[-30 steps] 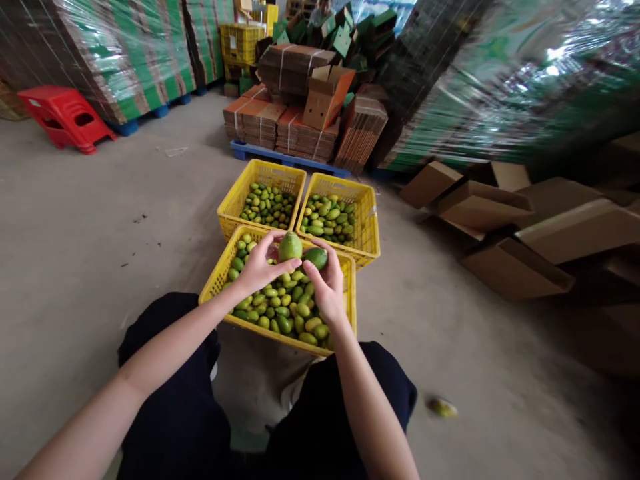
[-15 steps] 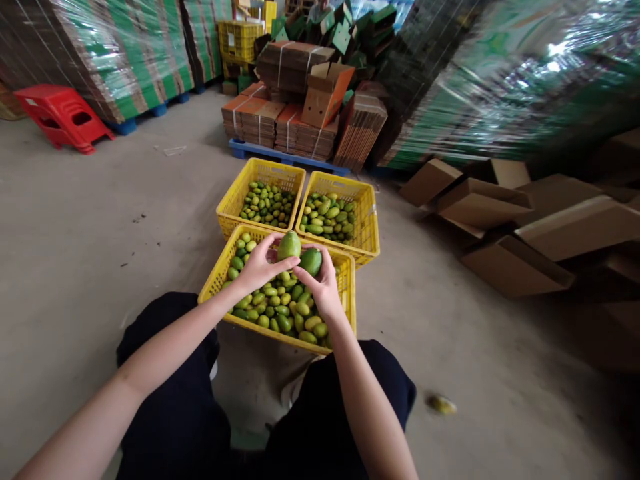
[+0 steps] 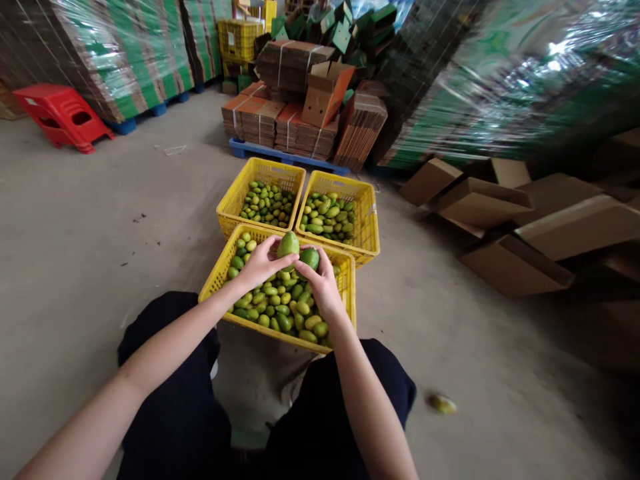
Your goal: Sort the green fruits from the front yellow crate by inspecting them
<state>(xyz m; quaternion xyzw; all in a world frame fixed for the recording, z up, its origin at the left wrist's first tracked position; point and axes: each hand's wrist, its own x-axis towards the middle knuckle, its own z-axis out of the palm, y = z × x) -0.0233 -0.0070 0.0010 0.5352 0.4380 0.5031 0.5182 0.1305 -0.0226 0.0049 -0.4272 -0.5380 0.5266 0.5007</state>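
My left hand [image 3: 261, 265] is closed around a light green mango [image 3: 288, 245], its thumb along the near side. In my right hand [image 3: 324, 280] is a darker green mango [image 3: 310, 257], gripped between thumb and fingers. The two hands are side by side, the thumb tips close together. Both are over the near yellow crate [image 3: 289, 341], which holds many loose green and yellowish mangoes [image 3: 283, 309]. Part of that crate's contents is hidden by my hands and forearms.
Two more yellow crates, left [image 3: 230, 215] and right [image 3: 367, 247], hold mangoes just beyond. Behind them, flattened cartons [image 3: 255, 120] lie on a blue pallet [image 3: 290, 159]. Open cardboard boxes [image 3: 493, 203] are at the right. A red stool [image 3: 65, 113] stands far left; one fruit [image 3: 442, 403] lies on the floor.
My right hand and its darker mango have shifted slightly, and the mango appears a little turned. My left hand still holds the lighter mango in nearly the same place.
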